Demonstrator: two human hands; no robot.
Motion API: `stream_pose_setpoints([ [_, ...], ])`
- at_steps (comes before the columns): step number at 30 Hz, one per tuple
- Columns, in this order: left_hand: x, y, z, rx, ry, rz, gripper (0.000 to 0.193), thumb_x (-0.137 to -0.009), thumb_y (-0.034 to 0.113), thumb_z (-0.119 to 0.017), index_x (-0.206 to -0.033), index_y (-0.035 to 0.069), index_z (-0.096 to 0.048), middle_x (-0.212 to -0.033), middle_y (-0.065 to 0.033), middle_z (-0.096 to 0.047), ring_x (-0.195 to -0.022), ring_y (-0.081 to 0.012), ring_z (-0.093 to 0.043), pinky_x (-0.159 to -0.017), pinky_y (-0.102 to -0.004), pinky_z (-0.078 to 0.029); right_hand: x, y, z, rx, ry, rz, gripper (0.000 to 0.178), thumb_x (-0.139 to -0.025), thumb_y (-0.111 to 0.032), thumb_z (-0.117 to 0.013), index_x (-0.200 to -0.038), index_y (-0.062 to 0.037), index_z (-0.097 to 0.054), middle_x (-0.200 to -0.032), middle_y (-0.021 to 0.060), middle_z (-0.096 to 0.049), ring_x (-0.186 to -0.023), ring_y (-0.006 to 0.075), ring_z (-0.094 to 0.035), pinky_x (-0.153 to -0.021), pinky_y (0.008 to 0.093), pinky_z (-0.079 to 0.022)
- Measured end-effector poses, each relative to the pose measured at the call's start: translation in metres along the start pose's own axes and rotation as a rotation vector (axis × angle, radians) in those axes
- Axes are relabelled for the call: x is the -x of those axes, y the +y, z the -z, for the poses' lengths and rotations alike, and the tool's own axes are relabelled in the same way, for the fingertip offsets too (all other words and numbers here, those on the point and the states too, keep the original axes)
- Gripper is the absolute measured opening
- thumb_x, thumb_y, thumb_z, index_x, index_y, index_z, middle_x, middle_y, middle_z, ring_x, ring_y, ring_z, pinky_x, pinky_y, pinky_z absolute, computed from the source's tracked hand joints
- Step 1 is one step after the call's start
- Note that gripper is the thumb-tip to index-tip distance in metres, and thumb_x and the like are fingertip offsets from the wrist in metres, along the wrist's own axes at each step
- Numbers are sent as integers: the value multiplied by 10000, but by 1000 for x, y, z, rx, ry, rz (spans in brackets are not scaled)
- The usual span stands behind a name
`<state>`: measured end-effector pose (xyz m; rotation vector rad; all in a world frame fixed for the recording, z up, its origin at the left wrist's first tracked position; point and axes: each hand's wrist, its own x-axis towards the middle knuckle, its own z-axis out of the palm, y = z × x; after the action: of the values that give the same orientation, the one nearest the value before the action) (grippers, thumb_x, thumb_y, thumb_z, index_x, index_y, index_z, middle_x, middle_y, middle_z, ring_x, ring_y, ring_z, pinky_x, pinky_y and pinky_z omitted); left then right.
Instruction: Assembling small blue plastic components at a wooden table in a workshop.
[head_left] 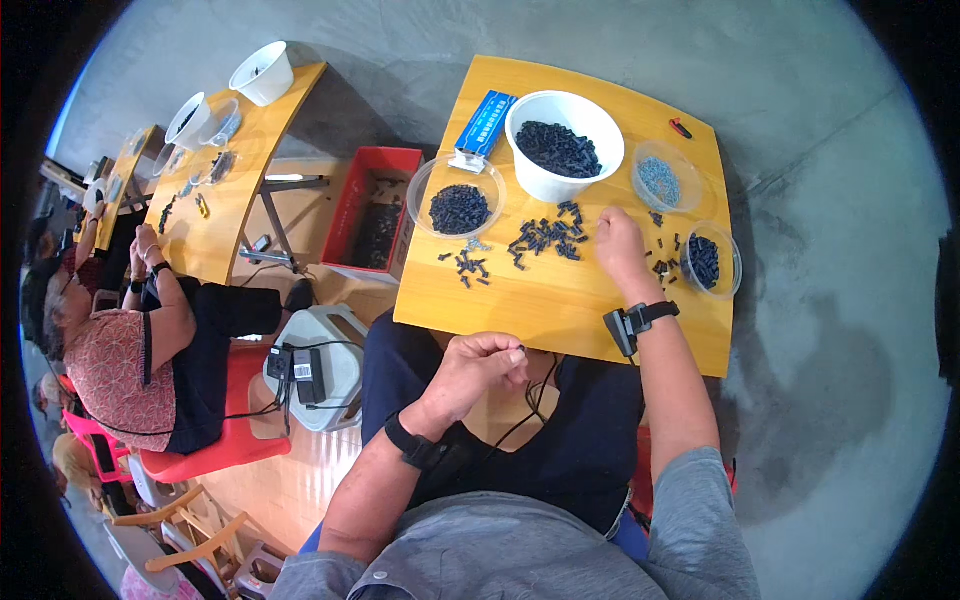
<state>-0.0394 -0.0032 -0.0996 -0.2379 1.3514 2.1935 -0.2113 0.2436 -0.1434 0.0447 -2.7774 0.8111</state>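
Just off the table's near edge, my left hand (478, 370) is closed in a pinch. A small dark piece shows at its fingertips, too little of it to name the kind. My right hand (621, 246) is over the table with its fingers curled; what they hold, if anything, is hidden. To its left lies a loose pile of small black plastic parts (548, 236). Behind that, a white tub (517, 120) holds many more. A clear round tub (413, 205) of dark parts is at the left, and a smaller clear tub (736, 262) of dark parts at the right.
A clear tub of small bluish-silver pieces (660, 182) stands at the table's right. A blue box (487, 122) and a small red-and-black tool (681, 128) lie toward the back. Left of the table are a red bin (345, 215), a grey stool (325, 365) and a seated person (125, 370).
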Motion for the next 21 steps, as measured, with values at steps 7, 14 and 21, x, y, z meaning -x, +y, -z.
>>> stream_pose_setpoints([
  [7, 3, 10, -15, -30, 65, -77, 78, -878, 42, -602, -938, 2, -634, -823, -47, -650, -678, -116, -610, -637, -236, -510, 34, -24, 43, -637, -201, -289, 87, -870, -24, -514, -856, 25, -585, -665, 113, -610, -529, 163, -600, -505, 279, -498],
  [14, 20, 19, -34, -75, 29, -260, 98, -875, 20, -602, -962, -6, -639, -818, -52, -653, -703, -103, -616, -649, -234, -515, 93, -105, 108, -942, -484, -87, 91, -876, 14, -512, -904, 57, -587, -699, 62, -577, -558, 119, -593, -527, 225, -497],
  [21, 38, 28, -43, -184, -28, -371, 88, -877, 25, -604, -945, -15, -641, -785, -39, -644, -711, -88, -597, -657, -227, -499, 120, -136, 132, -1007, -599, 126, 110, -869, 64, -485, -904, 63, -590, -803, 63, -536, -610, 97, -601, -516, 216, -515],
])
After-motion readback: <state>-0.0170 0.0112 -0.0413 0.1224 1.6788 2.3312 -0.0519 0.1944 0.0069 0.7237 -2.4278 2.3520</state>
